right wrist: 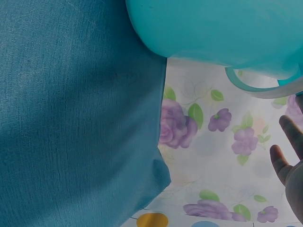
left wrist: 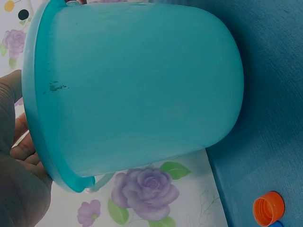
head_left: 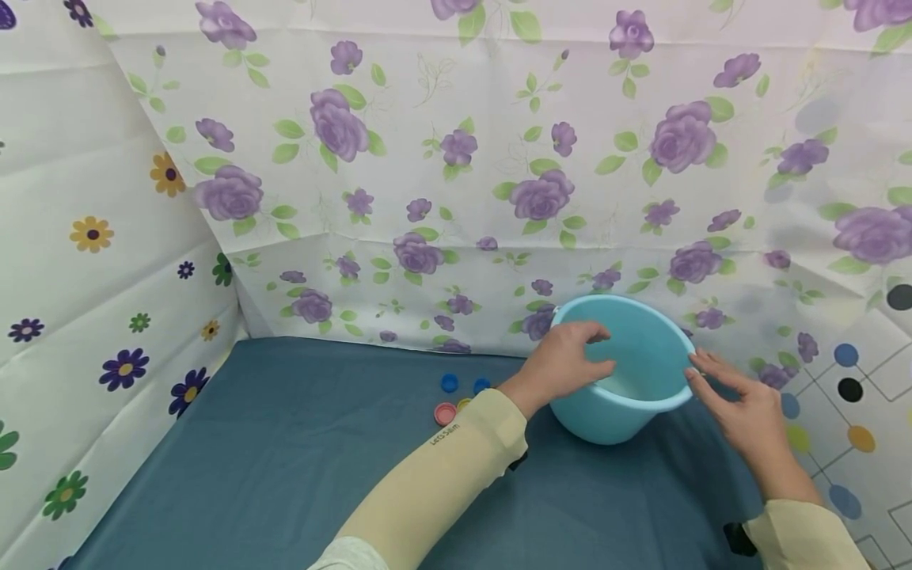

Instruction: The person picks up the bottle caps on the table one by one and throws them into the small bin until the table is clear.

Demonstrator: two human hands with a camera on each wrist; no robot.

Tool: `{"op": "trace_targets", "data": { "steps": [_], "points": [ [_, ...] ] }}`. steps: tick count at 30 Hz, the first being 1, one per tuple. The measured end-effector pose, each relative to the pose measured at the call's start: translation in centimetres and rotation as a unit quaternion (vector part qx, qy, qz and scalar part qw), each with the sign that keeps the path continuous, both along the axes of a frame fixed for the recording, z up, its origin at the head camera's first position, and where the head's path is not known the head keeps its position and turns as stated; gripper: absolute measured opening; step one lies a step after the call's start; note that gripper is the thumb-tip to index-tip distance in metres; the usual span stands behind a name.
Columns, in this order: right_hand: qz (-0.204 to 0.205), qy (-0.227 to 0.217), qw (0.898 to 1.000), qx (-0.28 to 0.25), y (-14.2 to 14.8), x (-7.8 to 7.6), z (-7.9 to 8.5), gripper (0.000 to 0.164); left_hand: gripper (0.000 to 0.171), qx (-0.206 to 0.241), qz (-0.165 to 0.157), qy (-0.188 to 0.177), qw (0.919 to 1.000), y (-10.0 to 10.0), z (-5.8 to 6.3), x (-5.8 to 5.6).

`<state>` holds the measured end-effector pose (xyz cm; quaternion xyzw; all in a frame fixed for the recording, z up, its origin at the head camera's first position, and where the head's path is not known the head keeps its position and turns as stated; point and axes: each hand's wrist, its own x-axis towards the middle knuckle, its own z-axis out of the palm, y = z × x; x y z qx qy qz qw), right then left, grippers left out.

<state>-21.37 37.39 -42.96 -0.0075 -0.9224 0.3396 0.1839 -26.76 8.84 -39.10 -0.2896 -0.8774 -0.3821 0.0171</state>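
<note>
A light-blue plastic bucket [head_left: 602, 419] stands upright on the blue cloth, near the floral backdrop. My left hand [head_left: 563, 360] is at its left rim, with thumb and fingers apart over the opening. In the left wrist view that hand [left wrist: 21, 184] lies along the rim, and the bucket's side [left wrist: 142, 90] fills most of the picture. At the right rim, the fingertips of my right hand [head_left: 748, 412] touch or nearly touch the edge. The right wrist view shows this hand's spread fingers [right wrist: 281, 165] near the bucket's handle [right wrist: 251, 90].
Several small bottle caps lie left of the bucket, among them a blue cap [head_left: 449, 383] and a pink cap [head_left: 445, 413]; my left forearm partly covers the group. An orange cap [left wrist: 268, 209] shows in the left wrist view. Patterned sheets [head_left: 427, 198] enclose the cloth-covered surface [head_left: 249, 475].
</note>
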Motion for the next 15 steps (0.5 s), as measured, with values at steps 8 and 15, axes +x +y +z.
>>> {"op": "trace_targets", "data": {
  "steps": [8,15],
  "points": [
    [0.001,0.008,1.0,0.0,-0.04,-0.01,-0.03,0.042,0.038,0.001,0.001,0.004,1.0,-0.06,0.13,0.08],
    [0.002,0.014,1.0,0.002,0.08,-0.01,-0.07,0.042,0.039,0.005,0.007,0.01,0.9999,-0.74,0.77,0.57]
  ]
}}
